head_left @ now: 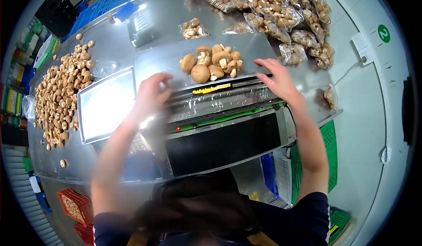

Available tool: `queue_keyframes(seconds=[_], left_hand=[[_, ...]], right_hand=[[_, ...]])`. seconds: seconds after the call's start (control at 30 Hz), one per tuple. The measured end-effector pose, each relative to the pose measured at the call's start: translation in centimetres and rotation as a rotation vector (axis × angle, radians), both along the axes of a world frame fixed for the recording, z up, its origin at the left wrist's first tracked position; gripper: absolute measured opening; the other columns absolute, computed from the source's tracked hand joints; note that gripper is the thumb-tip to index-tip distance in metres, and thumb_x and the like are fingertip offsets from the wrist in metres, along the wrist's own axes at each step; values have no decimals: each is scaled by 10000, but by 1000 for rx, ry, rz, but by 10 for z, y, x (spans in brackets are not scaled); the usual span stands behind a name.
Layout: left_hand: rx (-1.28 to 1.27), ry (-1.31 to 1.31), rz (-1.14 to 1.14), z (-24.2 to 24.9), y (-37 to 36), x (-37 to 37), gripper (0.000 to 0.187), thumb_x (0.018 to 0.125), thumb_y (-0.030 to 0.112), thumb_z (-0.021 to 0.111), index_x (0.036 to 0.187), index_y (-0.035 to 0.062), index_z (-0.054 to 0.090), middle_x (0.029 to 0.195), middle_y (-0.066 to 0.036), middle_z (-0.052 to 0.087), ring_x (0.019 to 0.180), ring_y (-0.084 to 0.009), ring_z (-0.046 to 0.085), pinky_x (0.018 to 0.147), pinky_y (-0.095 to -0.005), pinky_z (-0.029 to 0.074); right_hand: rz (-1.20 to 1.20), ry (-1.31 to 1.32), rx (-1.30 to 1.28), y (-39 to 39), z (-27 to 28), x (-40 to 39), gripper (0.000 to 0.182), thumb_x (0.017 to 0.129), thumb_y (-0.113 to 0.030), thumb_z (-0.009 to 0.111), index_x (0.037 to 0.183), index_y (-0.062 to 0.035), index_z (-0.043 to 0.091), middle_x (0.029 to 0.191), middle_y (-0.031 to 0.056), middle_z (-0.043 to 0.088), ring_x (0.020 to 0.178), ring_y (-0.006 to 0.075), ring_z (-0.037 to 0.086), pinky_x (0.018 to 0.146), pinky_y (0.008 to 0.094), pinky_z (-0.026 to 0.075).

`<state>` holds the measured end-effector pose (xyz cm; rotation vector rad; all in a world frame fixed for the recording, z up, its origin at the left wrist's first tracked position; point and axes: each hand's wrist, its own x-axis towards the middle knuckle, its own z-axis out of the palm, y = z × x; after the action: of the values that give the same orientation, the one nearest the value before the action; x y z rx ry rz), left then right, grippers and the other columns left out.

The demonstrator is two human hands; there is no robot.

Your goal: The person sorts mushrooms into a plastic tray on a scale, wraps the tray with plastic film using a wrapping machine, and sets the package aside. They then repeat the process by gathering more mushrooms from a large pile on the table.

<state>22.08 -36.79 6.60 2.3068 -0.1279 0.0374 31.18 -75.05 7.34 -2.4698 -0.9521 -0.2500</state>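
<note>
A cluster of brown mushrooms [212, 63] sits on the flat metal plate [162, 54] of a wrapping machine, between my two hands. My left hand [154, 92] is left of the cluster, slightly blurred, its fingers curled with a gap between thumb and forefinger. To the right, my right hand [277, 79] hovers by the plate's edge, thumb and fingers apart. Neither hand touches the mushrooms, and I see nothing in their grasp. Below the plate runs the machine's front bar with a yellow label [212, 88] and a dark panel [222, 144].
Loose mushrooms [59, 94] are heaped on the left of the metal table beside a shiny scale pan [107, 105]. Bagged mushrooms [277, 15] pile up at the back right. One bag [193, 28] lies behind the plate. Clear trays [140, 28] stand behind it, leftward.
</note>
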Motion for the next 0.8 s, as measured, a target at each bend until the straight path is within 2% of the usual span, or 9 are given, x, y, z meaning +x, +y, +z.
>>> queue_keyframes(seconds=[0.07,0.1,0.17,0.27,0.37,0.57,0.6,0.73,0.8], left_hand=[[529,-115,-139,29,6,-29,339,772,181,657,1105,130,629,970,-67,612,947,-255,595,794,-386,510],[746,-156,-287,29,12,-35,473,705,-4,639,1162,107,591,1050,-66,590,948,-238,569,762,-351,506],[827,-213,-496,35,10,-34,523,692,19,620,1197,151,585,1159,-66,569,1010,-250,547,880,-380,471],[799,-597,-544,28,-3,-13,362,738,226,677,1086,141,626,1110,-30,578,1034,-249,527,931,-390,421],[690,-461,-539,19,1,-18,518,706,43,616,1199,201,601,1291,-52,529,1071,-277,510,955,-422,420],[725,-385,-554,35,1,-27,493,698,84,672,1182,162,616,1286,-56,555,1054,-279,505,941,-422,419],[732,-421,-601,30,-2,-24,476,689,85,679,1158,150,630,1273,-57,567,1042,-276,508,930,-416,423],[460,-456,-544,0,1,-30,214,710,77,688,923,82,682,1135,-40,652,936,-239,545,845,-375,440],[233,-223,-406,11,12,-63,171,770,8,657,930,61,683,1051,-89,676,819,-231,625,706,-341,496]], right_hand=[[34,-57,-198,-33,15,-14,409,814,-116,639,1217,-157,579,1253,59,555,927,277,635,771,358,521],[52,-84,-299,-41,16,-16,409,816,-124,639,1216,-190,579,1299,41,526,932,283,633,758,365,528],[71,8,-423,-44,12,-14,413,815,-130,642,1210,-235,581,1339,11,494,913,272,640,725,365,538],[189,62,-375,-38,-5,-7,386,817,-144,650,1181,-262,601,1368,-19,479,872,260,649,683,359,544],[203,109,-146,-38,-14,-20,266,828,-110,650,1082,-189,671,1283,16,573,890,250,662,734,337,550],[188,271,39,-48,-11,-18,204,844,-57,636,1043,-68,679,1145,91,653,969,266,652,799,313,539],[235,195,102,-42,-14,-12,179,866,-42,609,1031,-48,679,1083,87,675,843,214,674,699,288,541],[-61,784,300,-44,3,-29,169,894,-13,548,998,-10,682,883,75,680,604,83,613,514,218,472],[-93,800,296,-69,18,-49,166,886,-9,555,995,2,680,840,81,675,610,104,620,527,224,483]])
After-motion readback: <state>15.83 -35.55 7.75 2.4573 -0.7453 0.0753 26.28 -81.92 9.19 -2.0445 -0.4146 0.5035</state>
